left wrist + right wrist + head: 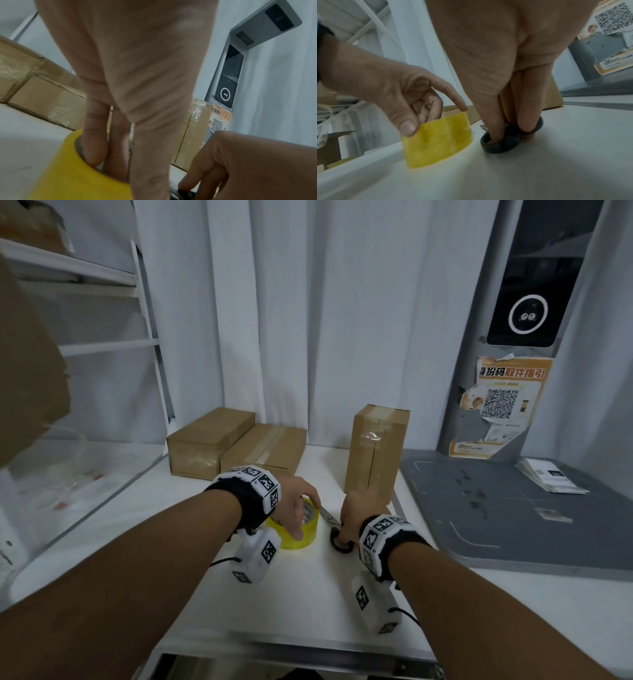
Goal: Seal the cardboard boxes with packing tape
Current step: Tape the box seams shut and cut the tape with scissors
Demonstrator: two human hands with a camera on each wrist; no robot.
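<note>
Both hands busy: left hand grasps yellow tape roll on table; right hand fingers hooked through scissors loops.

Tape roll left of scissors, boxes behind.

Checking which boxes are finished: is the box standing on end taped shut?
Shut: the upright box has clear tape across its top and down its front seam.

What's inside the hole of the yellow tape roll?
Fingers of the left hand reach down into the tape roll, thumb outside on its wall. They cover the bottom of the hole, so anything else there is hidden.
</note>
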